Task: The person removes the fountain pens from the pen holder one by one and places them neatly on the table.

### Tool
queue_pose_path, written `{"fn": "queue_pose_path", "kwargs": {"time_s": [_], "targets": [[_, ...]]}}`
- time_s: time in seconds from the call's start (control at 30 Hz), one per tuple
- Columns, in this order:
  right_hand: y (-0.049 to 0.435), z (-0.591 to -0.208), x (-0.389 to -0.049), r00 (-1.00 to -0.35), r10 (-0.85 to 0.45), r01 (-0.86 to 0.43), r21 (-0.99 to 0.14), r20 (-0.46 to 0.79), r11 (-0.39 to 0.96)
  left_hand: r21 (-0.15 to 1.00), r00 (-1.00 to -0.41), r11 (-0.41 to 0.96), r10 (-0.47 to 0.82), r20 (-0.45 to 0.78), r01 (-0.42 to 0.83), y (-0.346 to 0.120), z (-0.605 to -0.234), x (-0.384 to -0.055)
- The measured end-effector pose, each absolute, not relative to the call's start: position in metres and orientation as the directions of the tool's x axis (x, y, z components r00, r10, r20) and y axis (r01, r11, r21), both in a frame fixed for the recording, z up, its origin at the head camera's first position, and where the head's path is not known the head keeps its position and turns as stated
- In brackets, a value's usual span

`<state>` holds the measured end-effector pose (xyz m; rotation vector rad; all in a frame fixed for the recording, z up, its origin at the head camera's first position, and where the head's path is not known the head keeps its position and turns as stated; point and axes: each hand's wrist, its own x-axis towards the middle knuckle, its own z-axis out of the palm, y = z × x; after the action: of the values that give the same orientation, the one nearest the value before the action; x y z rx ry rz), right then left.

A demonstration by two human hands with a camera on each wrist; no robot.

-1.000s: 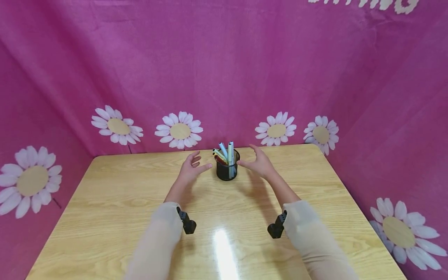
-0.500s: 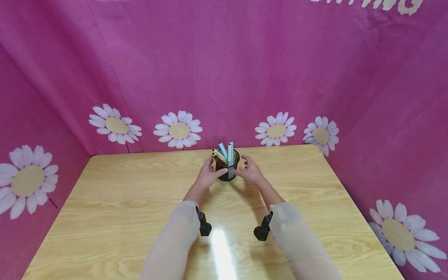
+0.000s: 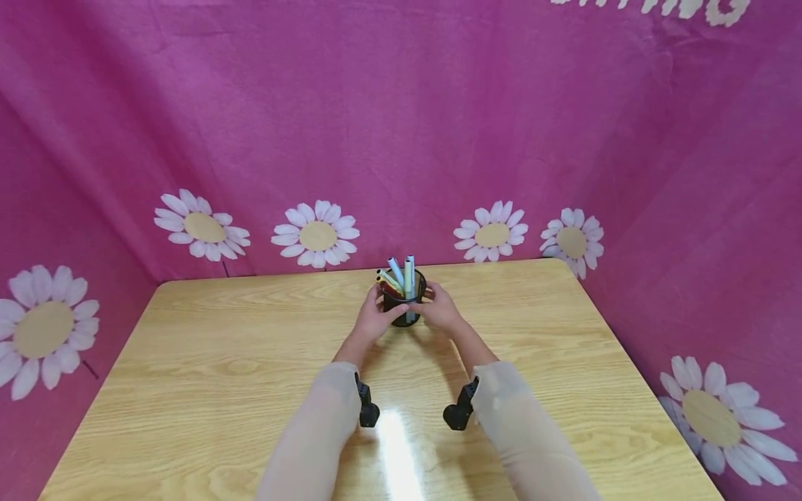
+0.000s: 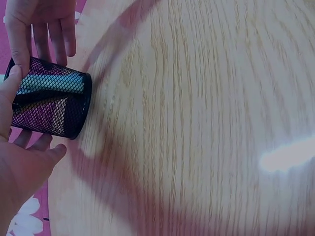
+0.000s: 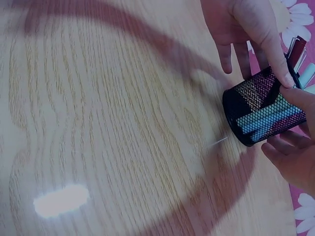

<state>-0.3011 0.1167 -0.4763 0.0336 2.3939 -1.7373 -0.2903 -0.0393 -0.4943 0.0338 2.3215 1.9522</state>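
A black mesh pen holder (image 3: 410,318) stands near the table's back edge, filled with several markers (image 3: 409,277) whose ends stick up above the rim. My left hand (image 3: 371,321) grips it from the left and my right hand (image 3: 443,312) from the right. Both thumbs lie across its near side, the tips close together. In the left wrist view the mesh wall (image 4: 51,98) shows light-coloured marker barrels inside. The right wrist view has the holder's base (image 5: 237,118) close over the wood, with a dark red pen (image 5: 297,49) at its mouth.
The light wooden table (image 3: 238,376) reaches back to a pink cloth backdrop (image 3: 401,125) printed with white daisies. Black wrist cameras (image 3: 368,410) hang from both sleeves. A bright light reflection lies on the near tabletop.
Both hands have moved inward from either side of the pen holder and now hold it between them. The holder appears slightly left of and lower than before in the head view.
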Motion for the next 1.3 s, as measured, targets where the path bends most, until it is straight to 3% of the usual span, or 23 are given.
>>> {"fn": "queue_pose_path", "kwargs": {"time_s": [0.8,1.3], "targets": [[0.099,-0.478,-0.265,-0.966,-0.224,0.016,-0.896,-0.128,0.444,0.936,-0.975,0.351,0.193,-0.113,-0.039,-0.093,-0.485,-0.25],[0.098,-0.473,-0.237,-0.939,-0.315,0.009,-0.923,-0.14,0.386,0.954,-0.955,0.296,0.264,-0.136,-0.054,-0.107,-0.482,-0.223]]}}
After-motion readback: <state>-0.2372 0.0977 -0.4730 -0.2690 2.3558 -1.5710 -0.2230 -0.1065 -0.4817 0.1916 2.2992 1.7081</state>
